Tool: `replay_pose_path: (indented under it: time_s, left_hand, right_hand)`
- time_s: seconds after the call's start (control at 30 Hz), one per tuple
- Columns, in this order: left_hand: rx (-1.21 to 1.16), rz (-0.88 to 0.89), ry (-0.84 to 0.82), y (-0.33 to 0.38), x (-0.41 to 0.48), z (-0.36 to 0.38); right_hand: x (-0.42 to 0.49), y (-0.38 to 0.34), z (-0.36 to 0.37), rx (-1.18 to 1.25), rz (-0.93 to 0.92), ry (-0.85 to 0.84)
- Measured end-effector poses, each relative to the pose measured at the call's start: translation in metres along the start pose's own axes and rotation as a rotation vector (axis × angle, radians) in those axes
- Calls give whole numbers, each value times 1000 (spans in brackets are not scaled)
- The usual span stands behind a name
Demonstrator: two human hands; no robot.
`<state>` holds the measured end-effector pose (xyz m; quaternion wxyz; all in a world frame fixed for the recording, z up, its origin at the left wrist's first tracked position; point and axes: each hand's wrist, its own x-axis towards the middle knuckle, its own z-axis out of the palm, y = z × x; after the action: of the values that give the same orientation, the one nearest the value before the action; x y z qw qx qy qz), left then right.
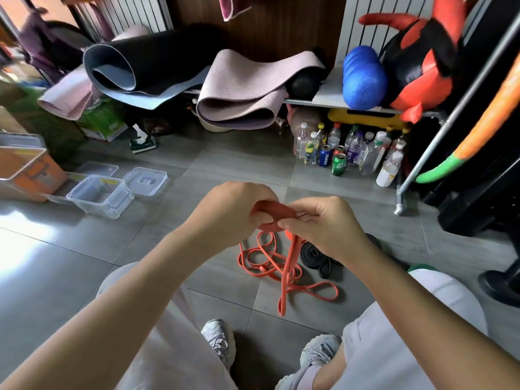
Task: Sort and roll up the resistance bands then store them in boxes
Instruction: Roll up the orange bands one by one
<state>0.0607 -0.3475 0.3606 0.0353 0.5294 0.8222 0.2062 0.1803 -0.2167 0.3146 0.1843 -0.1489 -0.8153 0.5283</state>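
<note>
Left hand (pixel 233 212): grips rolled orange band (pixel 274 213)
Right hand (pixel 323 223): pinches same band
Black band (pixel 312 254): floor, beside orange tail
Clear box (pixel 100 197): floor, left

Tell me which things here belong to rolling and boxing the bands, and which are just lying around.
For the job: orange band held by left hand and right hand, black band on the floor, clear box, lid.
Lying about: yoga mats, blue foam ball, bottles and cans.

Bright daylight frm left, floor glare, edges warped.
</note>
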Motion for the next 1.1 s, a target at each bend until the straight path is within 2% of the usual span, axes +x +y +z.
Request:
replay_pose_path:
  time_s: [0.07, 0.23, 0.37, 0.47, 0.6, 0.67, 0.7, 0.8, 0.93, 1.0, 1.1]
  left_hand:
    - [-199, -42, 84, -5, -2, 0]
    - [-939, -240, 298, -6, -6, -1]
    - [-1342, -346, 316, 1, -10, 10]
    - [-1540, -362, 273, 5, -11, 19]
    - [-1639, -360, 219, 7, -12, 24]
    - [-1585, -378, 167, 6, -11, 22]
    - [-1456, -378, 156, 4, -9, 19]
    - [-785, -207, 235, -6, -2, 3]
    - [-319, -35, 91, 0, 10, -16]
    - [-209, -4, 84, 2, 12, -16]
    - [-296, -47, 175, 1, 13, -14]
  right_hand:
    - [2, -3, -6, 73, -2, 19]
    - [2, -8, -10, 212, -18, 76]
    - [6, -13, -7, 416, -46, 158]
    - [7, -14, -3, 470, -31, 197]
    - [8, -14, -4, 477, -7, 195]
    - [9, -15, -8, 446, -11, 173]
    - [10, -15, -11, 403, -17, 164]
    - [15, -17, -20, 170, -45, 111]
    - [22, -20, -20, -64, -74, 51]
    - [23, -23, -19, -86, -97, 50]
    - [24, -24, -20, -31, -111, 70]
